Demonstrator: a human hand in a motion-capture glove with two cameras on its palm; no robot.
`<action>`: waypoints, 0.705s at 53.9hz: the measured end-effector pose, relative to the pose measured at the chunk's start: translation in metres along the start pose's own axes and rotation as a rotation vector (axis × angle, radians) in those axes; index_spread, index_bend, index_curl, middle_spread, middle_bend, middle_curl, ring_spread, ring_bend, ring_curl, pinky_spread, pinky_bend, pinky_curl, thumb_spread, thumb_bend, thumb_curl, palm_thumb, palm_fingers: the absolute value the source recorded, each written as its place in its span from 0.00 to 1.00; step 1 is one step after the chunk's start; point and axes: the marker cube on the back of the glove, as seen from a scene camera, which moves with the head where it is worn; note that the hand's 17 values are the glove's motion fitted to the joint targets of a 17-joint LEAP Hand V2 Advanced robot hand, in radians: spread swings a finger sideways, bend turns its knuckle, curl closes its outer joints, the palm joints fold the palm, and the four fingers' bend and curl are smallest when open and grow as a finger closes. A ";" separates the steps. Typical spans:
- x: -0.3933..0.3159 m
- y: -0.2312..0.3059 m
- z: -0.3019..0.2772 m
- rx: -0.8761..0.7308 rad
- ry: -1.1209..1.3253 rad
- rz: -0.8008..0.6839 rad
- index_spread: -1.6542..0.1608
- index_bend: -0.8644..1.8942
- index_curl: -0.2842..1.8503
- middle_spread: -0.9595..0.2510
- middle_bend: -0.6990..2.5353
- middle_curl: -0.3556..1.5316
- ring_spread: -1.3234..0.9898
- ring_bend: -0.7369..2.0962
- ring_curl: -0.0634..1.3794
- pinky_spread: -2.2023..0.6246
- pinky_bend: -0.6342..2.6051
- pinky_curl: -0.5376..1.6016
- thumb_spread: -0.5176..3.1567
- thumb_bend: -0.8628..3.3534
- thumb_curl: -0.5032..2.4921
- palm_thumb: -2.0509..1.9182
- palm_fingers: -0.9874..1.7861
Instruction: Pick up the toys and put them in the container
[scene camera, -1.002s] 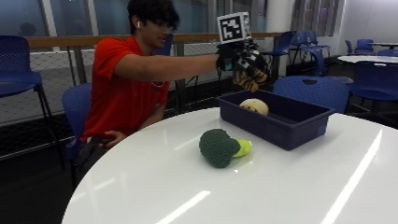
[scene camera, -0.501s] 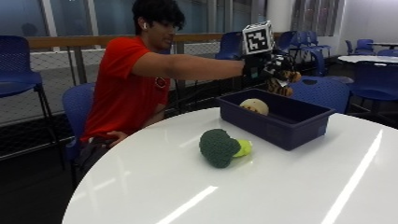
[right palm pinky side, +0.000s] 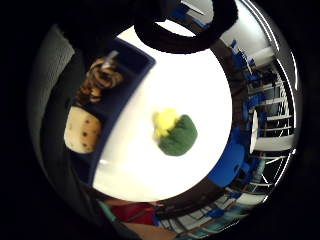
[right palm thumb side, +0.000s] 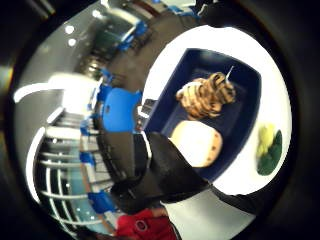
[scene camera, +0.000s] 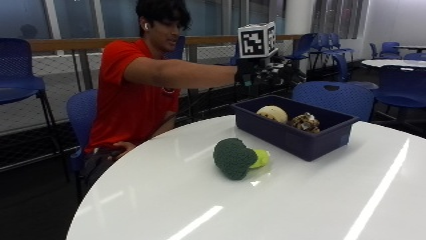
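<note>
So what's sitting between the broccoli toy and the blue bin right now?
Nothing, going by the outside view: only bare white table separates the broccoli toy from the blue bin. The little finger side palm view shows the same bare gap.

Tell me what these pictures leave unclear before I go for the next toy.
- Gloved right hand: in the outside view the marker cube and blur hide whether it is open or curled; the palm views show only dark edges.
- Striped toy and cream toy: the blue bin's near wall hides their lower parts.
- Yellow toy: the green broccoli toy covers most of it; its kind is unclear.
</note>
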 end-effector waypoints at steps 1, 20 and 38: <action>0.009 0.002 0.000 -0.002 0.005 0.017 0.71 0.38 0.38 0.61 0.28 0.46 0.44 0.40 0.35 0.80 0.40 0.39 0.45 0.19 0.29 0.50 0.37; 0.127 0.046 0.029 -0.080 0.084 0.197 0.70 0.38 0.37 0.66 0.27 0.44 0.49 0.37 0.32 0.81 0.39 0.39 0.42 0.18 0.26 0.49 0.34; 0.160 0.053 0.086 -0.179 0.141 0.240 0.69 0.37 0.33 0.69 0.27 0.41 0.52 0.34 0.31 0.82 0.43 0.41 0.41 0.18 0.24 0.49 0.34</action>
